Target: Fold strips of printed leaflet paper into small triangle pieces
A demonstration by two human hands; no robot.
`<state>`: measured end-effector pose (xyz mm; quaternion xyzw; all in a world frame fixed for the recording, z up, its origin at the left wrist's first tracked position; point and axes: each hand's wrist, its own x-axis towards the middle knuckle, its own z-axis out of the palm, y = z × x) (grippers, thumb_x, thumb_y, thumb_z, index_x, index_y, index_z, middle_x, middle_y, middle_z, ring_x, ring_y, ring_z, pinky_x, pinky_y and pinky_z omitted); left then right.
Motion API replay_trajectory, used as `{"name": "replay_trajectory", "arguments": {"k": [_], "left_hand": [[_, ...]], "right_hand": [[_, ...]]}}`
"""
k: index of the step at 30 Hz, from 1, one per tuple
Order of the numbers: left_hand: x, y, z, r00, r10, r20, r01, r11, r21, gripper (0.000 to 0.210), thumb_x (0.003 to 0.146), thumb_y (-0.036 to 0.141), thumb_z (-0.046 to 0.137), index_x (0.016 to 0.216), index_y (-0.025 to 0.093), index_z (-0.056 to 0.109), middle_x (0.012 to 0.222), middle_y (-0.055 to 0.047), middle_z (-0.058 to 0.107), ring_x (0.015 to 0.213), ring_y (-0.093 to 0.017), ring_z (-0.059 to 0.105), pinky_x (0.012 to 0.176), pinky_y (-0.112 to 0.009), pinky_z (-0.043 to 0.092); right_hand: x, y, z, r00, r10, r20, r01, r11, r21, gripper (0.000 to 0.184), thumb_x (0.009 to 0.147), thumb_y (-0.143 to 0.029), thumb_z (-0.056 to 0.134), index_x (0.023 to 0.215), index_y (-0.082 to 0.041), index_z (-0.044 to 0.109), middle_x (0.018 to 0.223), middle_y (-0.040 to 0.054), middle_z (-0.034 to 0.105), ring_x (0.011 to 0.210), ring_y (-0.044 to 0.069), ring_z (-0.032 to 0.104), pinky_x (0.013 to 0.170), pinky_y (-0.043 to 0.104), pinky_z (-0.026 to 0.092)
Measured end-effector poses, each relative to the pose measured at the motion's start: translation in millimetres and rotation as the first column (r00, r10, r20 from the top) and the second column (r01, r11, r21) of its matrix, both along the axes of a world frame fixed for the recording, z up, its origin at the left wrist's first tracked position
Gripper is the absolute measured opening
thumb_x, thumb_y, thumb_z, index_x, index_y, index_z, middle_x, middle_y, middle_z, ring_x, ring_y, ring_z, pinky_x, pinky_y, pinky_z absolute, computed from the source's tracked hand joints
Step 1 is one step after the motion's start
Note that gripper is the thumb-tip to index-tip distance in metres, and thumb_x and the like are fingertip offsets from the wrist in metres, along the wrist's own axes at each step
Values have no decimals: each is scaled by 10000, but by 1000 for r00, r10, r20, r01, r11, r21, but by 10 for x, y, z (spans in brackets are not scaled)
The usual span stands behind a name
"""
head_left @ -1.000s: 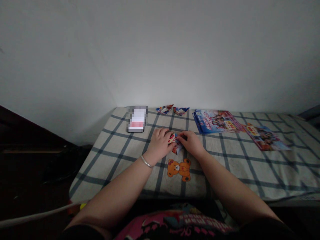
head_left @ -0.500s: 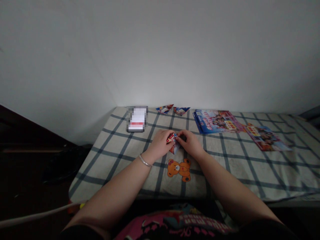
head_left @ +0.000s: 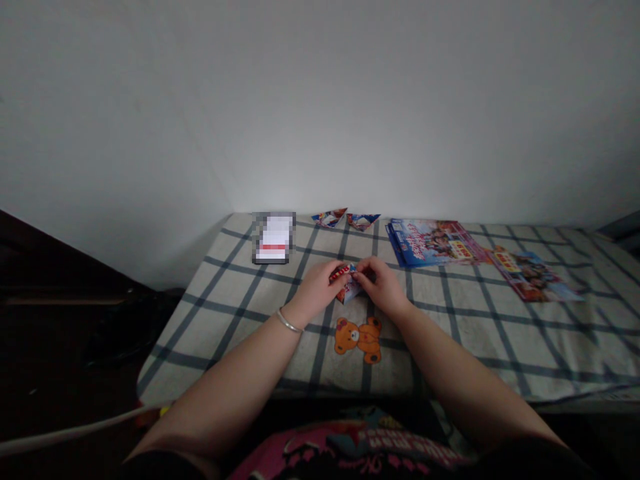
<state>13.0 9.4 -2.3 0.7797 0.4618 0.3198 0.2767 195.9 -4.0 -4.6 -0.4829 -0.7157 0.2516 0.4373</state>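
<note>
A small folded piece of printed paper (head_left: 349,291), red, white and blue, is held between my two hands just above the tablecloth. My left hand (head_left: 320,285), with a silver bangle at the wrist, grips its left side, thumb in front. My right hand (head_left: 381,285) pinches its right upper edge. Fingers partly cover the paper, so its full shape is hidden. Two folded paper boats (head_left: 330,218) of similar print stand at the back, against the wall. Nearer to me than the hands is an orange bear picture (head_left: 358,339) on the cloth.
A phone (head_left: 273,238) with a lit, blurred screen lies at the back left. Glossy printed flyers (head_left: 433,241) are stacked at the back right, and another flyer (head_left: 537,275) lies beside them. The checked tablecloth (head_left: 225,310) reaches the white wall (head_left: 320,107).
Both hands have spread slightly apart and shifted a little away from me. The paper between them has tilted, showing more of its lower right face.
</note>
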Motion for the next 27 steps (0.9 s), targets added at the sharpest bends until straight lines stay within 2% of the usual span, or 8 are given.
{"name": "replay_trajectory", "arguments": {"k": [4,10,18,23,27], "left_hand": [[-3,19,15,999,-31,13,31,999,-15,190,887,303,571,1016,178,634,991,-65,685,931,-209,631,816,-331,494],[-8,5,22,999,-48,26,48,999,-7,186,893,343,558,964,187,628,908,-42,676,861,-191,627,754,-304,479],[-7,1,12,1000,-23,2,23,999,-49,200,896,384,550,902,192,604,822,-15,668,754,-162,619,650,-262,467],[-4,-1,13,1000,-20,16,21,998,-63,189,900,377,546,886,196,594,815,-10,669,758,-162,627,660,-263,479],[-3,-9,7,999,-28,31,29,999,-36,193,902,352,545,1012,199,585,946,-36,683,871,-185,644,758,-303,504]], "right_hand": [[-7,-12,9,1000,-18,-14,18,1000,-21,79,836,-290,578,822,-220,544,788,9,565,715,157,532,651,290,435],[-21,-36,0,998,-19,-65,8,988,-157,110,850,-337,541,857,-226,540,732,-9,600,670,157,558,609,279,429],[-35,-29,-22,993,-21,-120,-4,980,-201,127,845,-363,518,818,-241,494,696,-10,590,630,163,556,560,282,419],[-42,-16,-40,987,-11,-157,-23,976,-215,134,833,-362,521,808,-244,462,677,-17,577,614,162,551,549,281,418],[-27,9,-65,983,-4,-185,-34,978,-204,139,845,-367,508,815,-244,450,654,-29,546,577,152,520,524,270,399]]}}
